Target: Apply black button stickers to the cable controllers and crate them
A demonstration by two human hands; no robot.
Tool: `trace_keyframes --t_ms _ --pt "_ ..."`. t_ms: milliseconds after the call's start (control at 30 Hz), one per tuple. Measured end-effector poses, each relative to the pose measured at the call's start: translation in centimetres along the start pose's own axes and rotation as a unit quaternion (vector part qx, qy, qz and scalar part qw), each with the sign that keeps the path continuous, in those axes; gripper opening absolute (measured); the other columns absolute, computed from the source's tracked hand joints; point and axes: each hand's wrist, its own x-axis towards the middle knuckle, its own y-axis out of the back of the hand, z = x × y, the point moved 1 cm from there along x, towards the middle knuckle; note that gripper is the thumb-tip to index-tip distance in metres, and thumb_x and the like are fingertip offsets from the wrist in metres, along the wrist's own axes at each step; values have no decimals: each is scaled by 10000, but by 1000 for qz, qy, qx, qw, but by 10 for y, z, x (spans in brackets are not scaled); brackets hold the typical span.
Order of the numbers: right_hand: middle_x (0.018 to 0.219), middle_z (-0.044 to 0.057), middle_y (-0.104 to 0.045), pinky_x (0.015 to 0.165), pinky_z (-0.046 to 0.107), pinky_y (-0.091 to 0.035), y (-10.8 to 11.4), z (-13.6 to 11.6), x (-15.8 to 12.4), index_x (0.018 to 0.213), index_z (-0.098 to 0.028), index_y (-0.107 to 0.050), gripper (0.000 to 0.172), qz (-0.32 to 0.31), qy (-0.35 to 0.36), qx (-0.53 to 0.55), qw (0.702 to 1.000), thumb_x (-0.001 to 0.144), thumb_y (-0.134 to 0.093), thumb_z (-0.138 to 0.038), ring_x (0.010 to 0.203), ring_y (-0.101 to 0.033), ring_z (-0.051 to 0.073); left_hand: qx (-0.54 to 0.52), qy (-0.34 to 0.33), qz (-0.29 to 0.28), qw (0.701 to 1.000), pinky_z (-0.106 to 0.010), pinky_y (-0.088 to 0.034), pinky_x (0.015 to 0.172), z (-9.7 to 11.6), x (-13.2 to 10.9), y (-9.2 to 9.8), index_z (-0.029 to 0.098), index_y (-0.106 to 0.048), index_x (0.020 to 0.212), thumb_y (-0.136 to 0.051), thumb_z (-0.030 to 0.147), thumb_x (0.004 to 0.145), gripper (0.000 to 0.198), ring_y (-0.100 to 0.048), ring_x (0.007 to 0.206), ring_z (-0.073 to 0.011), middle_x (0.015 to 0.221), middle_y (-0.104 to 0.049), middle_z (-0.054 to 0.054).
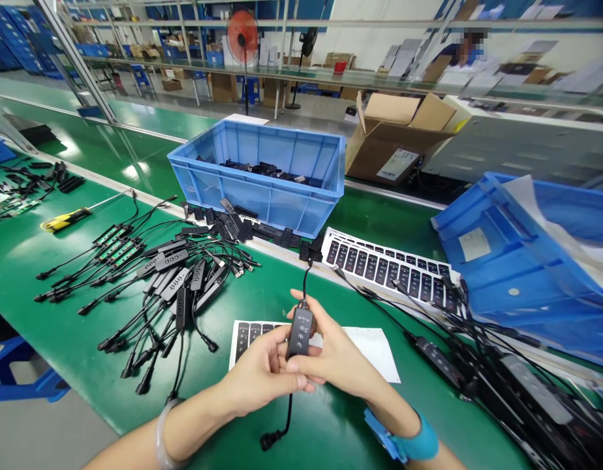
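Note:
Between my two hands is a small black inline controller [300,329] with a column of buttons on its face. A cable runs from each of its ends, the lower one ending in a round plug [271,441]. My left hand [265,365] grips its left side and lower end. My right hand [331,352] holds it from the right, thumb across the bottom, fingers behind. Below them lies a sheet of black labels [247,336], part of it bare white backing. Left of my hands, a pile of cabled black controllers [179,281] spreads over the green bench [223,411].
A blue bin [262,196] of black parts stands behind, with loose casings [228,225] before it. More label sheets [389,267] lie right of it. Finished-looking cabled controllers [438,359] heap by another blue bin [536,254]. A yellow-handled screwdriver [66,220] and green circuit boards [118,247] lie left.

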Motion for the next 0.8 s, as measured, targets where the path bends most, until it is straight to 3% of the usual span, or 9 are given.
trace_keyframes --t_ms 67,200,233,333,400,500,567,700,800 --pt "1012 30 -539 632 284 -527 -3 -1 -1 1302 -252 -403 808 -16 -13 3 1000 588 -783 -236 814 -565 177 0 6 -4 1000 -239 -550 727 1 1 0 154 -611 1141 -860 196 642 559 -709 813 -166 982 -711 -73" --pt "790 -2 -570 646 267 -479 -3 2 2 951 -193 -574 300 39 47 -35 997 758 -680 -397 722 -545 157 16 12 13 1000 -210 -548 591 -2 2 1 125 -634 1051 -818 317 711 432 -715 709 -168 922 -720 -92" --pt "755 1 -572 623 264 -467 -2 4 4 883 -186 -586 282 52 55 -37 996 816 -615 -458 689 -541 153 21 15 14 1000 -203 -544 567 -3 2 2 122 -634 1047 -799 348 733 421 -714 693 -164 958 -720 -110" --pt "667 17 -578 620 279 -458 3 7 6 763 -170 -626 455 89 59 -43 993 911 -436 -555 647 -551 163 25 28 14 999 -196 -538 545 -6 2 2 119 -614 1107 -777 394 752 477 -712 681 -159 1008 -719 -145" --pt "659 28 -599 647 296 -471 5 6 6 822 -155 -678 518 95 51 -41 993 928 -377 -563 651 -573 175 27 31 21 999 -198 -535 529 -7 2 2 113 -608 1107 -752 443 766 496 -706 661 -160 967 -727 -147" --pt "794 47 -668 712 321 -499 3 3 3 1156 -135 -643 470 68 68 -48 994 889 -473 -482 734 -616 195 34 22 46 998 -187 -507 480 -7 4 2 105 -617 1030 -674 533 803 488 -669 583 -136 861 -727 -123" --pt "862 49 -689 769 340 -503 0 2 1 1278 -140 -568 501 77 104 -77 989 832 -546 -366 785 -623 200 46 12 60 997 -172 -475 446 -8 6 2 106 -618 959 -635 553 824 468 -623 520 -107 795 -713 -97" --pt "766 18 -671 735 338 -502 -9 3 -2 1120 -176 -628 374 130 131 -128 974 760 -533 -215 722 -602 186 89 -10 75 993 -160 -417 406 -10 7 1 123 -599 825 -607 544 847 422 -536 447 -75 675 -660 -41" --pt "788 12 -666 713 318 -509 -13 1 -4 1076 -194 -626 319 134 123 -119 976 773 -525 -198 750 -623 184 122 -7 73 990 -173 -441 432 -8 6 2 126 -626 881 -605 566 840 442 -542 452 -92 584 -619 -6"
